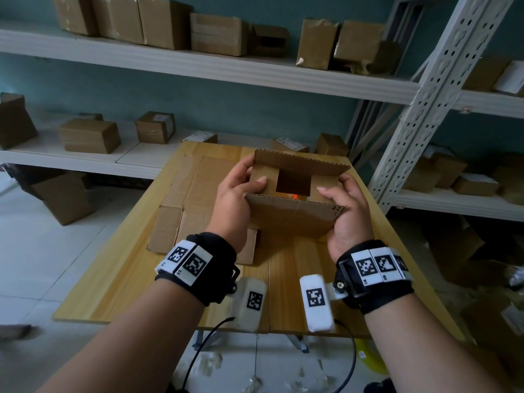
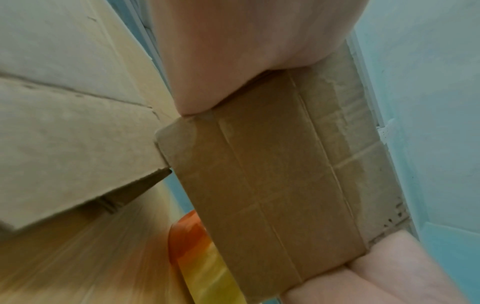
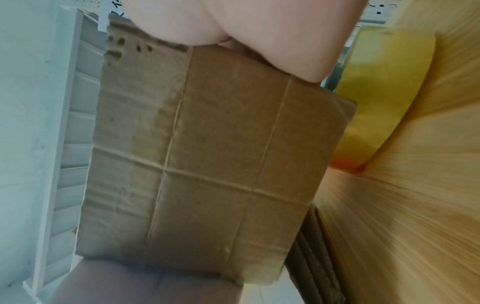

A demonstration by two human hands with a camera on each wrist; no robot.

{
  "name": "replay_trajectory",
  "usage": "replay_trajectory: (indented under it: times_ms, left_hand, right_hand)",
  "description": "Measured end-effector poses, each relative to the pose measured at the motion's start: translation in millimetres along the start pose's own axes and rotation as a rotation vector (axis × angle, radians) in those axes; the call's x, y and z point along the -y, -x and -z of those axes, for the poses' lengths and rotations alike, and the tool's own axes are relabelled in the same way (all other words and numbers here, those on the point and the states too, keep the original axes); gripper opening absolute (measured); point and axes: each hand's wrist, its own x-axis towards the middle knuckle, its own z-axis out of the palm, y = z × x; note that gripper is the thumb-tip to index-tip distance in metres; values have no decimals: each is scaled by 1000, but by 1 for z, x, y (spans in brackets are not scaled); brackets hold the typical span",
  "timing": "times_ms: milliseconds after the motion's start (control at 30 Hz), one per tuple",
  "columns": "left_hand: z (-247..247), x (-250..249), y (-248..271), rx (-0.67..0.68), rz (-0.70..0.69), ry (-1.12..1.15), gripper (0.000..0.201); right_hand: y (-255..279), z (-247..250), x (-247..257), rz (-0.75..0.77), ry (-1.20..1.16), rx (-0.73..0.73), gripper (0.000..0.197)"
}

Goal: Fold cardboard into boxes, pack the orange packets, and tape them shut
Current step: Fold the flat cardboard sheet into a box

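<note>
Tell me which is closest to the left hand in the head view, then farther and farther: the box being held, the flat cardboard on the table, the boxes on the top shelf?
1. The box, gripped by the left hand.
2. The flat cardboard, lying on the table just left of that hand.
3. The boxes on the top shelf, high up at the back.

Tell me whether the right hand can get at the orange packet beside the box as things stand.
Probably not yet: the right hand grips the box, and the orange packet lies on the table behind the box. It would have to let go first.
</note>
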Motion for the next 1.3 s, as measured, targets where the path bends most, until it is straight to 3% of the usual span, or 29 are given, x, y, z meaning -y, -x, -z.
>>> replay_trajectory:
  times_ms: [233,500,667,833,933,1033,1300]
  left_hand:
    - [-3,0,2,-92,-20,37,44]
    - [-1,-1,5,-116,-124,4,49]
    - [-6,-8,11,-111,-112,-24,36]
    - [-11,-14,18,-90,-65,-25,49]
    - [-7,-14,16,-63,-69,-27,37]
    - [-1,-12,12,-61,-21,-23,49]
    - [-1,-13,13,-94,-7,-13,57]
  right_hand:
    - [1,-2,0,14,-4,-34,41]
    - [7,-5,3,36,-35,-30,34]
    - [10,-11,4,61,3,-49,29]
    - [11,-13,4,54,12,-75,28]
    - [11,-12,5,17,20,-80,35]
    - [13,-13,7,12,28,-84,37]
    - [16,-16,9,19,71,-99,44]
